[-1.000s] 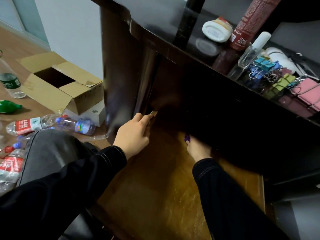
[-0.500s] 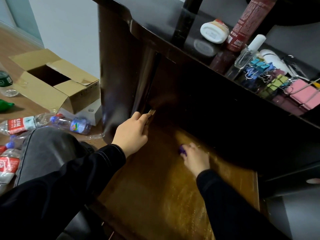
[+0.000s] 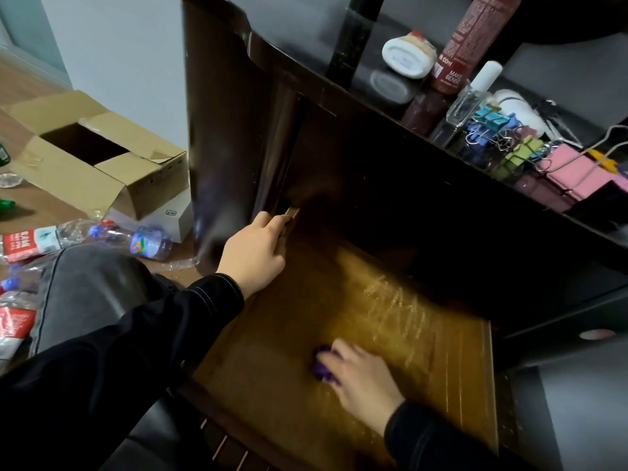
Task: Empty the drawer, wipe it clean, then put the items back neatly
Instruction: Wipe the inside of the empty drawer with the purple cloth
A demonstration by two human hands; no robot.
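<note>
Your right hand (image 3: 367, 379) pulled the crumpled purple cloth (image 3: 323, 367) toward the front edge of the brown wooden drawer (image 3: 272, 334), fingers curled on it | left hand (image 3: 255, 253) grips its left wall | unwiped floor: left of cloth

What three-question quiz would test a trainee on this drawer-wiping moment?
1. True or false: the right hand holds a purple cloth against the drawer floor.
2. The left hand grips: A) the drawer's left wall; B) a front handle; C) nothing.
3. Where do the binder clips lie?
Key: 1 true. 2 A. 3 On the desk top, above the open drawer.
</note>
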